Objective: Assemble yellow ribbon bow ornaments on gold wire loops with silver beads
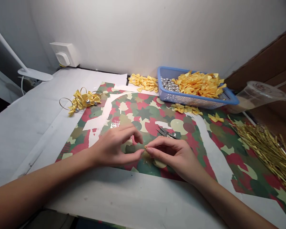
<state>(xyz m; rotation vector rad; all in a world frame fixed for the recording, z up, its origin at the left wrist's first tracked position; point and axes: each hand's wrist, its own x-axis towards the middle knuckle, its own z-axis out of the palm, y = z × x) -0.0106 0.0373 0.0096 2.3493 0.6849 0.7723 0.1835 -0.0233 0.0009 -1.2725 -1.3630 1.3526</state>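
My left hand (119,143) is open above the patterned paper, thumb and fingers curved apart with nothing between them. Close beside it, my right hand (171,152) pinches a small gold-coloured piece (146,147) between thumb and forefinger. Most of that piece is hidden by the fingertips, so its kind is unclear. Just behind my right hand lies a pair of small dark snips (165,131). Off to the left rests a cluster of yellow ribbon bows (82,100) with silver bells and gold wire loops.
A blue basket (197,101) at the back holds yellow bows and silver bells. More bows (144,82) lie left of it and in front. Gold wire strips (264,149) lie at right, near a tilted plastic cup (259,95). A white lamp (35,74) stands far left.
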